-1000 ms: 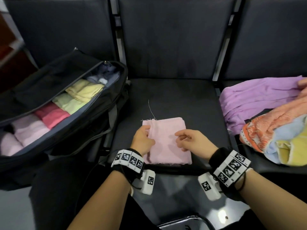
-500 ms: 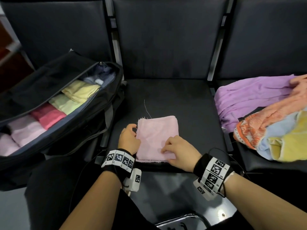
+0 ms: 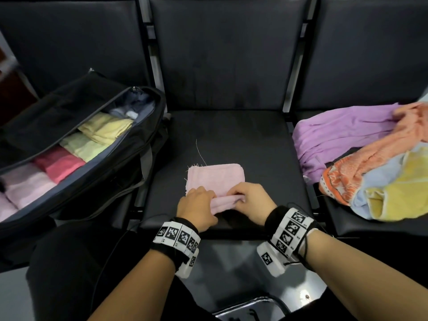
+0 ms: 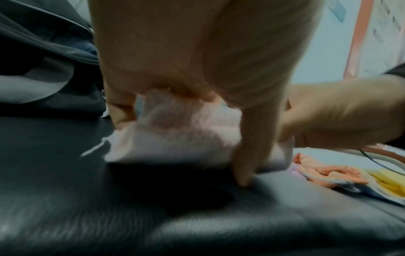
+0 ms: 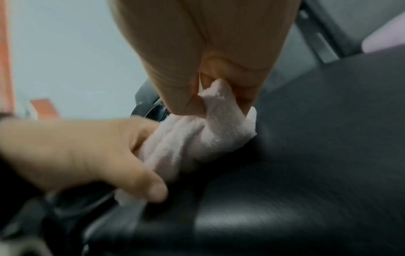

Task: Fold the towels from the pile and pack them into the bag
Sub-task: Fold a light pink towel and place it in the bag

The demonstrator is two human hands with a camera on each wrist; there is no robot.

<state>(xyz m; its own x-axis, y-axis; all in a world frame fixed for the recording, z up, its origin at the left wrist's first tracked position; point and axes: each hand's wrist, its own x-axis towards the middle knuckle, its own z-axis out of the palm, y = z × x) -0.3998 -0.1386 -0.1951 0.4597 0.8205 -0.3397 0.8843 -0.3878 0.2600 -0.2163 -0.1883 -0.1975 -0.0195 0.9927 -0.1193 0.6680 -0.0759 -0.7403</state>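
A pale pink towel lies folded on the middle black seat. My left hand and right hand both grip its near edge, which is lifted and rolled away from me. In the left wrist view the left fingers curl round the pink towel. The right wrist view has my right thumb and fingers pinching the pink towel. An open black bag on the left seat holds a row of folded towels. The unfolded towel pile lies on the right seat.
Black seat backs rise behind all three seats. A loose thread trails from the pink towel's far left corner. The bag's lid is flipped open toward the back. My dark trouser leg is at bottom left.
Both hands slid down to the towel's near edge, took hold of it and lifted it off the seat, rolling it toward the far edge. The towel's visible flat part is shorter.
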